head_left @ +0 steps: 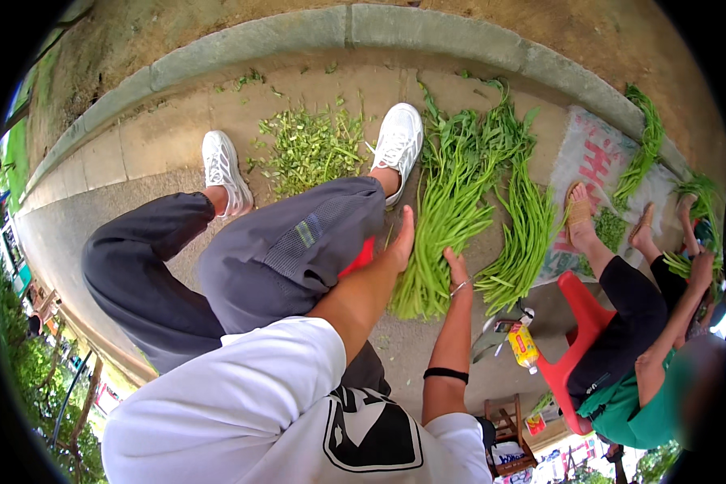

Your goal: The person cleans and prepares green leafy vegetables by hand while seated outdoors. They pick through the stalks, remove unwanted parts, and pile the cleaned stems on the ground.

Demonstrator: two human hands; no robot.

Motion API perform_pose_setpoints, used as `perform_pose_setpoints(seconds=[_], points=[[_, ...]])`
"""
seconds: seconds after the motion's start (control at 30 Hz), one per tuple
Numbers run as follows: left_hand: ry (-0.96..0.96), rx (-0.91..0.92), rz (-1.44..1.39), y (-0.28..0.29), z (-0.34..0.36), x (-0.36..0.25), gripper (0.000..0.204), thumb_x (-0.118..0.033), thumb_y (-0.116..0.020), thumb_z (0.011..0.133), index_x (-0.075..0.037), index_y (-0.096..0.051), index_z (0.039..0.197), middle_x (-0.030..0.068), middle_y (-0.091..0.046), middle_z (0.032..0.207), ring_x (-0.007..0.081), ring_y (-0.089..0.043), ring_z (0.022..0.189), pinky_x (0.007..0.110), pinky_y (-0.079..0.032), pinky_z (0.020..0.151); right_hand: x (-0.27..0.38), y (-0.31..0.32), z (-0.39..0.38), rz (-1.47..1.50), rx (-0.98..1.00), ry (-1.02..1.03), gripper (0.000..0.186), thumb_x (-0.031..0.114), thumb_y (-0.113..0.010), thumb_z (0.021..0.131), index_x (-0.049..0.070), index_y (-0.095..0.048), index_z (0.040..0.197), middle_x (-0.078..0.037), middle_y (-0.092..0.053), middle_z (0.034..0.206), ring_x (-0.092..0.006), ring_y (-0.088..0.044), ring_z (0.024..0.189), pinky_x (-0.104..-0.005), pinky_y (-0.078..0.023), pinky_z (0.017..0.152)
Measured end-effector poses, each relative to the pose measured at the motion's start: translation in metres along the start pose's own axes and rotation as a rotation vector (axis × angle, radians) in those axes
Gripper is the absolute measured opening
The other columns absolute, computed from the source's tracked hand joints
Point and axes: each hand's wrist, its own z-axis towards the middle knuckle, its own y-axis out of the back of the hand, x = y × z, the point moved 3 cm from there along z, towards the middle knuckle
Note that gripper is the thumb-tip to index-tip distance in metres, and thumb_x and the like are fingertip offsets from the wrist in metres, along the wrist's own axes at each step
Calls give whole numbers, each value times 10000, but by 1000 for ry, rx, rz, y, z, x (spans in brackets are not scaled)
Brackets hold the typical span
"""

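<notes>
1. The person sits in a white T-shirt [290,403] and grey trousers [282,250], with both forearms reaching forward over the knees toward the ground.
2. The right hand [457,270], a thin bracelet [460,287] at its wrist and a black band [446,373] higher on the forearm, rests on the near end of a bundle of long green stalks [448,218]; its fingers lie flat and together on the stems, not curled around them.
3. The left hand [402,238] presses edge-on against the left side of the same bundle, fingers straight and together; whether the thumb hooks any stems I cannot tell.
4. The bundle lies on the pavement between the two hands, cut ends nearest, leafy tops pointing away beside the right white sneaker [398,143].
5. A second row of stalks [524,234] lies just right of it.
6. Chopped green trimmings [310,149] lie between the sneakers.
7. To the right, another person sits on a red plastic stool [577,339].
8. A concrete curb [339,32] runs across the far side.
</notes>
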Motion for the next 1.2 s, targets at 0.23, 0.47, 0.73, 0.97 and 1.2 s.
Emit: perform_pose_setpoints(seconds=[0.23,0.47,0.73,0.97,1.2], points=[[183,656,151,-37,-27,13,893,-770,-437,683,-108,-415,1282,106,-513,1205,249,-522,1072,439,-438,884,48,21,-20,-64,-46,102,603,445,-571,813,15,-462,1221,-84,-543,1131,-196,-532,1001,-323,-413,864],[-28,467,413,-44,-35,31,707,-556,-678,669,-80,-525,1169,107,-572,1104,202,-576,973,368,-480,838,78,9,-75,-150,-114,83,613,477,-512,835,14,-455,1232,-91,-544,1122,-204,-531,977,-322,-412,858],[9,772,154,-88,-94,41,476,-496,-605,754,-70,-608,966,83,-629,876,175,-602,746,314,-503,684,121,50,-101,-448,-199,-52,611,487,-486,846,16,-453,1234,-88,-549,1114,-206,-529,967,-318,-417,851],[-203,731,75,-155,-171,-7,384,-392,-638,720,-47,-634,889,95,-640,826,185,-617,681,318,-518,638,252,23,-171,-510,-232,119,560,511,-450,860,34,-521,1144,-54,-588,977,-175,-560,843,-304,-461,744],[-544,891,-63,-207,-269,-168,270,-287,-623,742,-35,-627,839,82,-637,741,176,-615,640,305,-522,598,429,-132,-212,-708,-75,494,522,494,-445,874,38,-539,1109,-61,-609,949,-168,-593,788,-294,-493,687]])
